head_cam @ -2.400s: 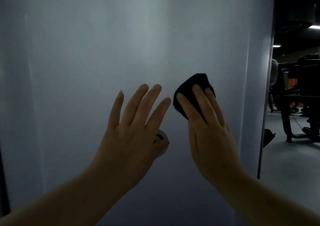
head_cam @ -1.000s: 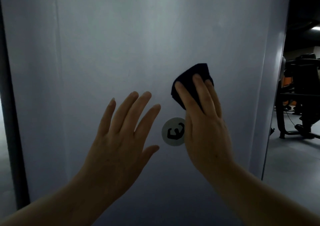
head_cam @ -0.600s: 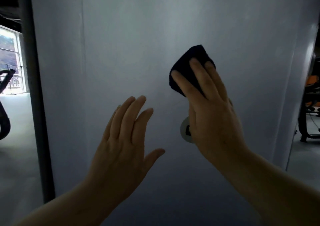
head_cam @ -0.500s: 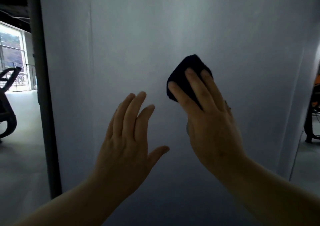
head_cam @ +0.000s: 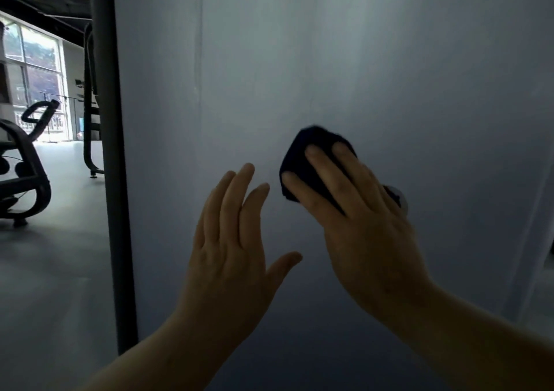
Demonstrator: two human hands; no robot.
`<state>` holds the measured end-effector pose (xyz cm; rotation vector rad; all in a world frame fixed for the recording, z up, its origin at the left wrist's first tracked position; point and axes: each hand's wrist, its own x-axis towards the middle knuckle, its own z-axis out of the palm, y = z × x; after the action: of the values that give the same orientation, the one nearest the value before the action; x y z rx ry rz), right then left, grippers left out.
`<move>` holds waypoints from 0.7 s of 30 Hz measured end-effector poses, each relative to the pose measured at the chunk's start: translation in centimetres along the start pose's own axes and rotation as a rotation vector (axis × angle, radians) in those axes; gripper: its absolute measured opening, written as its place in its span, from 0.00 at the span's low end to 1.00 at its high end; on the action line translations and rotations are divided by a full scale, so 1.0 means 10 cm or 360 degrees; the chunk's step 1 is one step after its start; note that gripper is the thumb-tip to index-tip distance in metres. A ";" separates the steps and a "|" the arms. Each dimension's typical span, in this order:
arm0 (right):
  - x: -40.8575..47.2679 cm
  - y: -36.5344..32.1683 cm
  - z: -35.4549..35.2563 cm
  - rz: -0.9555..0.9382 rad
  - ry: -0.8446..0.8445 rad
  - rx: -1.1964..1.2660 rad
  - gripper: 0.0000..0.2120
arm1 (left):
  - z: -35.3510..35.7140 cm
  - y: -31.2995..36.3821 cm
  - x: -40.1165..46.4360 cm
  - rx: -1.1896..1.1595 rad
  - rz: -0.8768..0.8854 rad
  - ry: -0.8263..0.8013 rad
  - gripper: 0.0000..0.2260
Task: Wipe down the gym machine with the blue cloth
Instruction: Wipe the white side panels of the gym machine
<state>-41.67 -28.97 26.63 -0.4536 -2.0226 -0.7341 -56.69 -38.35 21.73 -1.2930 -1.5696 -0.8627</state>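
The gym machine's tall pale grey panel [head_cam: 299, 75] fills most of the view. A dark blue cloth [head_cam: 299, 156], bunched small, lies against the panel at mid-height. My right hand [head_cam: 359, 216] presses it flat onto the panel with straight fingers spread over it. A round sticker [head_cam: 400, 200] peeks out from behind that hand. My left hand [head_cam: 230, 237] is raised flat beside it on the left, fingers straight, thumb out, holding nothing; whether it touches the panel is unclear.
A dark vertical post [head_cam: 111, 150] borders the panel on the left. Beyond it are grey floor [head_cam: 45, 270], a black exercise machine [head_cam: 21, 162], another dark frame [head_cam: 90, 105] and bright windows [head_cam: 33, 60].
My right hand has slid the cloth down the panel and slightly right. The view has swung left, showing more of the post and the room beyond. My left hand stays raised.
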 end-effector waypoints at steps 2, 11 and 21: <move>0.01 0.03 -0.03 -0.0074 0.0008 -0.0021 0.29 | -0.06 -0.03 0.03 -0.0016 0.0017 -0.0018 0.38; 0.01 -0.11 0.06 -0.0133 0.0012 -0.0045 0.28 | -0.30 -0.22 0.28 0.0030 -0.0014 -0.0138 0.40; 0.10 -0.16 0.04 -0.0180 -0.0016 -0.0011 0.28 | -0.29 -0.28 0.20 0.0051 0.0031 -0.0203 0.42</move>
<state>-43.36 -29.86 26.84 -0.3496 -2.0688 -0.8089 -58.95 -40.92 24.71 -1.3609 -1.6602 -0.7525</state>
